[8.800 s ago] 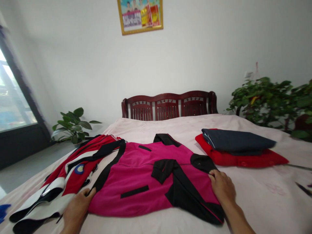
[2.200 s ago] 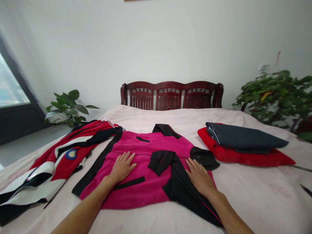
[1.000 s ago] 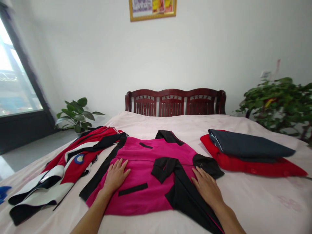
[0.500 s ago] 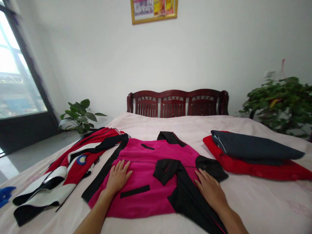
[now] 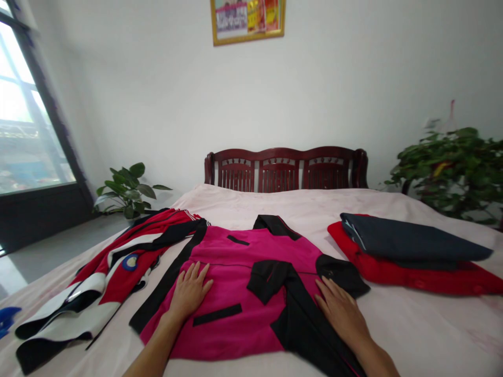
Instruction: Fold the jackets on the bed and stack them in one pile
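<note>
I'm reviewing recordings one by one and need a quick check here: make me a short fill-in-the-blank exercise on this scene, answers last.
The right hand lies by the collar of the jacket, while the ____ hand is nearer the hem.
The jacket's sleeves are mainly ____.
The folded dark blue cloth lies on top of the folded ____ one.
The wooden headboard stands at the far end of the ____.
Missing words: left; black; red; bed.

No legible text anywhere, the framed picture (image 5: 249, 21) too blurry.
</note>
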`<state>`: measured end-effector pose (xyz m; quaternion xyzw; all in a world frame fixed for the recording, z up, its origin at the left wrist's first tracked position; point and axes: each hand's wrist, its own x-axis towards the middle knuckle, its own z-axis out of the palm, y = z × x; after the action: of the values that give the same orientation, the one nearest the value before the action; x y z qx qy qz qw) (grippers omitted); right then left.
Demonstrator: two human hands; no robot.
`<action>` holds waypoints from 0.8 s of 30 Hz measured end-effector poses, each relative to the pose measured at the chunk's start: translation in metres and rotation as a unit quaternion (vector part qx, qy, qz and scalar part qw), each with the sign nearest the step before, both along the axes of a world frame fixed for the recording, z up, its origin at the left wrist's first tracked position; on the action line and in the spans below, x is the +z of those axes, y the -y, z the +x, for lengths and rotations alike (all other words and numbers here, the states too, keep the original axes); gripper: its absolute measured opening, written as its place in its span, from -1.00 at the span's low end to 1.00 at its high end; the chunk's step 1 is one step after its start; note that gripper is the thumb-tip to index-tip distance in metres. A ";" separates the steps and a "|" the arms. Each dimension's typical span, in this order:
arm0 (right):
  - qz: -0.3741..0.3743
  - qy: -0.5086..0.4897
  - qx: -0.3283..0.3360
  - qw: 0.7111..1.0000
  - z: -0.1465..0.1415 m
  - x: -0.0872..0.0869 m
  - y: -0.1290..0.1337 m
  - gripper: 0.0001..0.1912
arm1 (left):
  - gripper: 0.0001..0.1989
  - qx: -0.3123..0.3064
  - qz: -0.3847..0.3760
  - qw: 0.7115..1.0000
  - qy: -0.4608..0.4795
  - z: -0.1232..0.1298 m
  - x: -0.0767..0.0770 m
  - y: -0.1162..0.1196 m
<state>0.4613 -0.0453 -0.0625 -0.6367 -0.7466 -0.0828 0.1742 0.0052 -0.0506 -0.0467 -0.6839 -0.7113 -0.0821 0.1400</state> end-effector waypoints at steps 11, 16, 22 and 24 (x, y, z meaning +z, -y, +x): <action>0.015 0.026 0.000 1.000 0.002 -0.007 -0.002 -0.49 | -0.43 0.004 -0.001 1.000 -0.004 0.001 0.002 0.001; 0.017 0.027 0.000 0.999 0.004 -0.010 -0.004 -0.47 | -0.43 0.005 -0.003 1.000 0.003 0.001 0.002 0.000; 0.025 0.028 0.001 0.999 0.004 -0.011 -0.004 -0.46 | -0.43 0.005 -0.007 1.000 0.008 0.001 0.002 0.000; 0.021 0.024 0.002 1.000 0.004 -0.010 -0.003 -0.46 | -0.43 0.004 -0.006 1.000 0.009 0.001 0.003 0.000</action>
<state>0.4653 -0.0424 -0.0725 -0.6291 -0.7501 -0.1129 0.1699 0.0062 -0.0508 -0.0440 -0.6812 -0.7157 -0.0835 0.1295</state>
